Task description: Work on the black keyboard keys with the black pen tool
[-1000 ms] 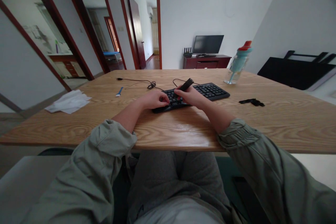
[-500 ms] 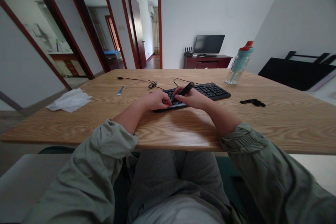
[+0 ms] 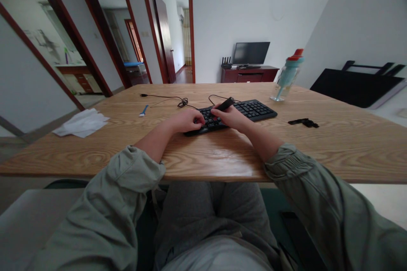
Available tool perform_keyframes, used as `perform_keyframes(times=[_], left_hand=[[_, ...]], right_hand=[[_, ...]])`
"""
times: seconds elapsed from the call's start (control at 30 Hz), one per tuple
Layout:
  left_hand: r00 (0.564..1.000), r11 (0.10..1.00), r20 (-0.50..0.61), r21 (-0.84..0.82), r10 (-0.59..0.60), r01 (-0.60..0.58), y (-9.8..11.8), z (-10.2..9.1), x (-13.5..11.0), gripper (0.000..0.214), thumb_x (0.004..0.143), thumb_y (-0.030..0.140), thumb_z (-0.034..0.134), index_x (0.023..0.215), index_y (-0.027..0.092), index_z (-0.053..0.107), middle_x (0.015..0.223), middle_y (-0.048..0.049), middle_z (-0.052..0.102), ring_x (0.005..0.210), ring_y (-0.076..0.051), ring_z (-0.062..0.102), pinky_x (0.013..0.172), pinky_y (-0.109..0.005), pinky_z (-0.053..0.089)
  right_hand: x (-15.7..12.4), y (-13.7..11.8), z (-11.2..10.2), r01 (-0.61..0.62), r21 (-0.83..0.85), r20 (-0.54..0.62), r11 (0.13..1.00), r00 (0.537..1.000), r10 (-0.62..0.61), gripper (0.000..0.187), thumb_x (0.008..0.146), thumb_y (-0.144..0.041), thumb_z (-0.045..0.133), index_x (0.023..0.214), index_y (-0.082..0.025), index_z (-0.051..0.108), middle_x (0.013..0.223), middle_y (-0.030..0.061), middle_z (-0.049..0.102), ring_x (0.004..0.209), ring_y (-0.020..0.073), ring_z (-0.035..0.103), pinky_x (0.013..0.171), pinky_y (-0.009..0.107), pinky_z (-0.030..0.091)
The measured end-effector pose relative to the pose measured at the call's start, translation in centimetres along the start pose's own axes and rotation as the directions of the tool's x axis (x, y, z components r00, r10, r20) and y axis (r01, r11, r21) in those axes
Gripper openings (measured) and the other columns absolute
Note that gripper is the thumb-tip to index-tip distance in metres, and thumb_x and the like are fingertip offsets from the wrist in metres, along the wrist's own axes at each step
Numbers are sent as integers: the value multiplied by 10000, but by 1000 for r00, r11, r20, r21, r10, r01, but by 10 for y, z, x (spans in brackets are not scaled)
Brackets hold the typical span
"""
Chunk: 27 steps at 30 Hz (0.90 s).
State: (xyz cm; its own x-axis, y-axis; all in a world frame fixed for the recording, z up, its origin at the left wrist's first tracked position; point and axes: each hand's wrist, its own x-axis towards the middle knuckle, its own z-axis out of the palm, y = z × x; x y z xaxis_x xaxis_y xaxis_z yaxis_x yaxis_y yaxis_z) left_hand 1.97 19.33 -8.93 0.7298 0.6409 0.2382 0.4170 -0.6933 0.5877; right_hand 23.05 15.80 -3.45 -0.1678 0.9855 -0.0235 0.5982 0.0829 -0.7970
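A black computer keyboard [image 3: 254, 111] lies at a slant on the wooden table, its left part mostly covered by my hands. My left hand [image 3: 187, 120] rests over the keyboard's left end with fingers curled down and closed on it; the fingertips are partly hidden. Over the keys just to the right, my right hand [image 3: 233, 117] is closed around a thick black tool handle [image 3: 226, 103] that slants up to the right. The tool's working end points down at the keys, and I cannot make it out.
A USB cable [image 3: 182, 102] lies coiled behind the keyboard. A small blue-and-white brush [image 3: 144, 111] and white tissues [image 3: 82, 123] lie to the left. On the right are a black strap-like item [image 3: 304, 123] and a water bottle [image 3: 286, 77]. The table's front edge [image 3: 213, 177] runs below my forearms.
The whole view has shifted slightly left. The keyboard's front edge near my hands looks tipped a little differently. Both hands keep nearly the same place and hold.
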Motion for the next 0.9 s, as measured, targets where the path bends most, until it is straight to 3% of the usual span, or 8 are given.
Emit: perform_keyframes(times=[0.3,0.5,0.77,0.9], left_hand=[[997,999,59,7,49,-50,-2,0,0,261,759,172,603,918,209,806,879,-15,743,760,-126,627,700,-194,454],[993,997,86,10,80,-81,2,-1,-1,241,809,187,611,940,224,809,924,-18,759,806,-131,648,753,-195,462],[987,981,84,130,136,-146,11,0,-1,240,847,218,580,947,228,799,967,-35,739,833,-146,642,768,-230,444],[998,998,22,45,51,-52,10,0,-2,173,789,239,631,908,186,745,860,-24,710,729,-134,597,658,-231,415]], right_hand=[[-13,-12,1,172,-198,70,965,984,-161,202,784,-319,624,918,-170,645,818,26,633,804,184,560,784,336,466],[-18,-19,-2,162,-283,132,945,983,-129,128,770,-217,609,866,-172,680,817,27,664,770,167,577,721,292,465],[-19,-24,-13,150,-249,289,957,955,-75,225,751,-210,657,953,-176,749,889,40,719,807,169,631,766,297,502],[-14,-22,-20,150,-224,334,963,940,-68,275,724,-187,659,981,-173,758,894,39,723,802,169,622,744,293,504]])
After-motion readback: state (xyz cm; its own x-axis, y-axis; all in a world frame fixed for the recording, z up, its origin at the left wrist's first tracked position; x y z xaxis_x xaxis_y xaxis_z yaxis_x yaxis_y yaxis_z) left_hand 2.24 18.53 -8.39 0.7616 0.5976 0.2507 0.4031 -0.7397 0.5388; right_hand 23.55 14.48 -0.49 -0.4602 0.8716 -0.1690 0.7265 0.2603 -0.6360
